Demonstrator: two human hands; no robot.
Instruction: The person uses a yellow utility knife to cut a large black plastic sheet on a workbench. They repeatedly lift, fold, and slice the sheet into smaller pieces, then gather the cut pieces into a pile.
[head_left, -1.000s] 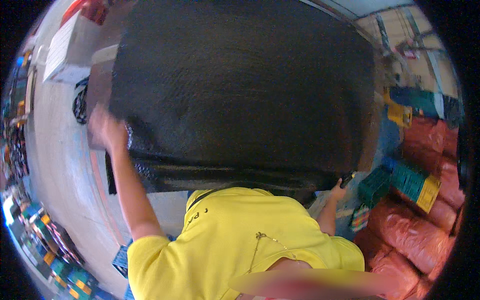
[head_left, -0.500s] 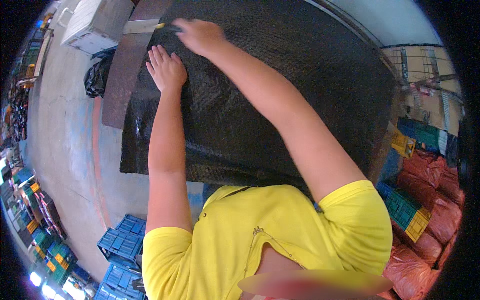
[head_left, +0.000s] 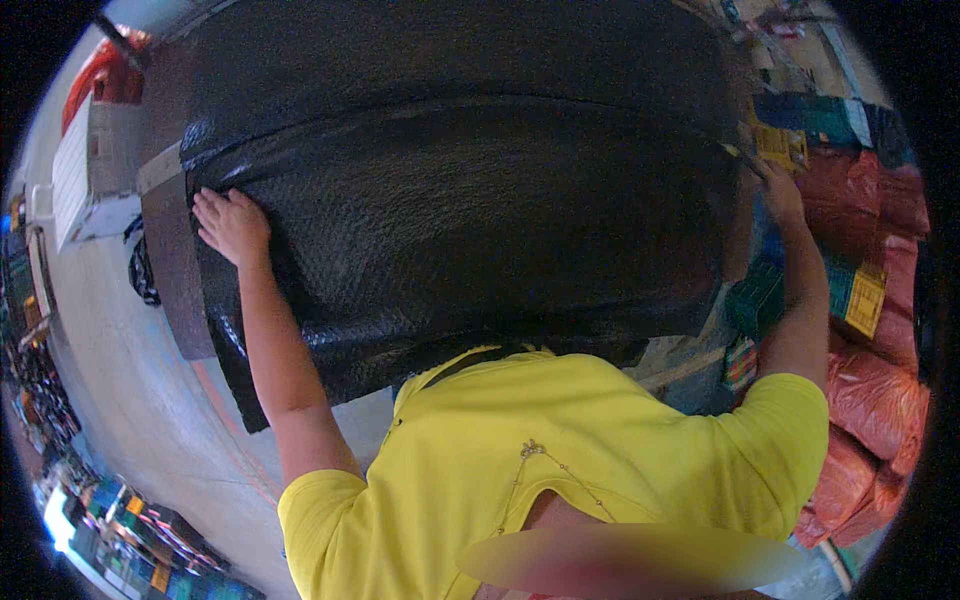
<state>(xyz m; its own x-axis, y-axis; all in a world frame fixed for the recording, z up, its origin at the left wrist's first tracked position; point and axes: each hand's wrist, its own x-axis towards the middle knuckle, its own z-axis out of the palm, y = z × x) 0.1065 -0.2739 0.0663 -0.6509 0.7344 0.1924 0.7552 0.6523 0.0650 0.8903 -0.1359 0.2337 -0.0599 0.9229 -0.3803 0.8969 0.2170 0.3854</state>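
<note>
Though the black sheet [head_left: 480, 220] is spread over the brown table [head_left: 172, 275], it is held down only near its left edge, by the left hand [head_left: 233, 226], fingers extended and flat. At the right edge, a slim tool [head_left: 752, 163], its kind blurred, is clasped in the right hand [head_left: 783, 193]. With that side unpinned, the sheet could be rucked or skewed by any pull there.
</note>
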